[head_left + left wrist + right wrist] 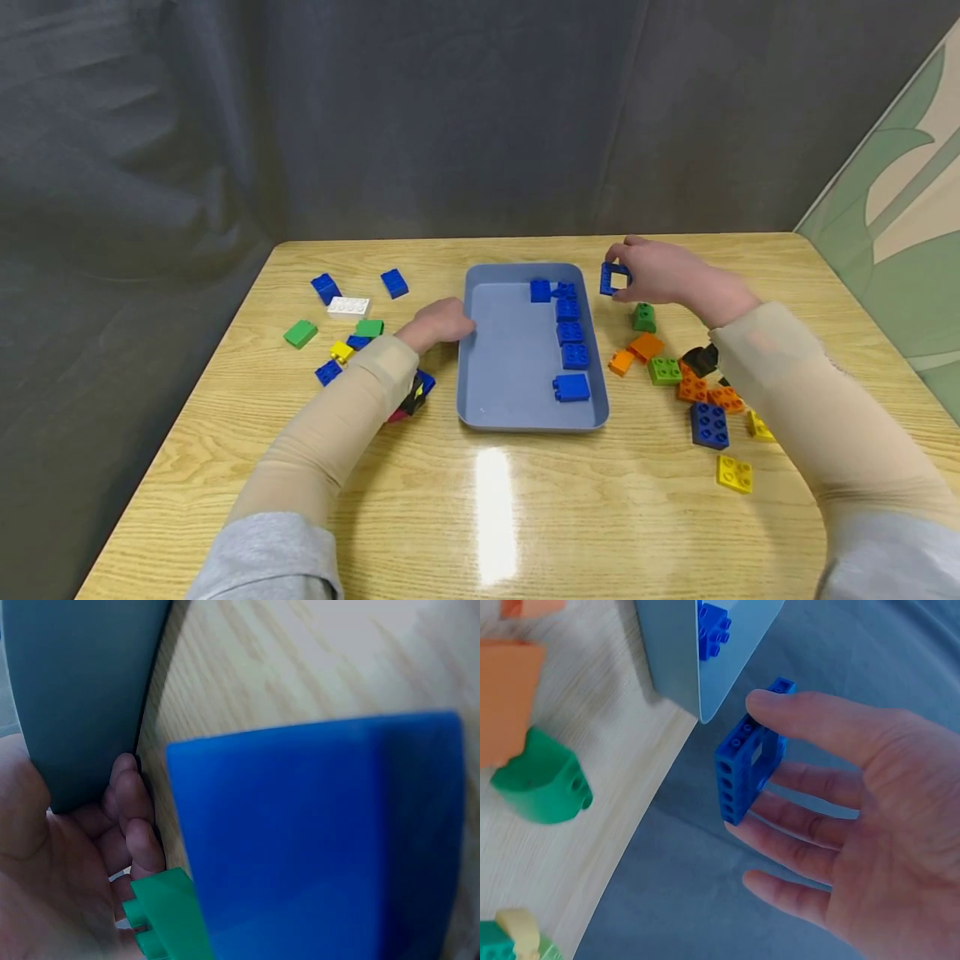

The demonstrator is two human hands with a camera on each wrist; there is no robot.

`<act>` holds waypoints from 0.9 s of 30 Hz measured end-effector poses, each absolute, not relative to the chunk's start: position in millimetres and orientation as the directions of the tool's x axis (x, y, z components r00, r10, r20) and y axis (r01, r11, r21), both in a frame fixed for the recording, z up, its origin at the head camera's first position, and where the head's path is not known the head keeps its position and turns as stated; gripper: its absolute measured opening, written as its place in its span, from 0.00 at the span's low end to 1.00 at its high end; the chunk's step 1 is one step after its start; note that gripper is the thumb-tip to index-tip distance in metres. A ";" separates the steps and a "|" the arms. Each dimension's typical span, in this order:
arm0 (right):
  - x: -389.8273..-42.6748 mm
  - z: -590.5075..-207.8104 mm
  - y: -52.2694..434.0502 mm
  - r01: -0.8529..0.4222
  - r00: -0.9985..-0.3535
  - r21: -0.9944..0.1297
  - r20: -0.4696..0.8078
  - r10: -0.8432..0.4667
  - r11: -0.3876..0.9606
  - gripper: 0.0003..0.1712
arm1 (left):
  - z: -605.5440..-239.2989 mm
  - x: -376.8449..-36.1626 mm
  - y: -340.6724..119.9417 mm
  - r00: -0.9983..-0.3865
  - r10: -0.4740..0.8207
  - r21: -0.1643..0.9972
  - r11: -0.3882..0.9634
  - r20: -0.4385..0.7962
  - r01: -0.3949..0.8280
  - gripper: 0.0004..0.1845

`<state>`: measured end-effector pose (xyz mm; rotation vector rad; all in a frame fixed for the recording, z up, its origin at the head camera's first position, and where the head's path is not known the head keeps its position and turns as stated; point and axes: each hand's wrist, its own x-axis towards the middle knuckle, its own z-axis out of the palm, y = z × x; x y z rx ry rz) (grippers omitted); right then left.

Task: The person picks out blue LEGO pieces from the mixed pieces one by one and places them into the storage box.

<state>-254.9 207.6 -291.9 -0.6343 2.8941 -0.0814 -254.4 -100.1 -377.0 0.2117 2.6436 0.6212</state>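
Blue frame brick (750, 771), seemingly hollow

The left hand (438, 323) lies low with its forearm stretched forward, fingers (129, 817) curled against what it touches and thumb on the other side. The right hand (660, 275) is raised, arm reaching forward and bent inward at the wrist. Its thumb (817, 724) presses from above and its fingers (802, 825) support from below, pinching; the palm faces sideways.

The right hand (870, 817) pinches a blue frame brick (748, 763) just beside the grey tray (676, 656).
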 end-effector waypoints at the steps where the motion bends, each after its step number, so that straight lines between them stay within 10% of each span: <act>1: -255.9 -291.8 204.7 -0.416 -0.891 -0.086 -0.161 -0.425 0.905 0.32 | -376.9 -254.5 -100.2 -0.903 0.238 0.457 0.888 -0.359 0.052 0.11; 27: -264.5 -317.2 134.7 -0.573 -0.806 -0.050 -0.148 -0.573 0.818 0.35 | -375.5 -256.1 -99.1 -0.897 0.235 0.443 0.895 -0.374 0.050 0.13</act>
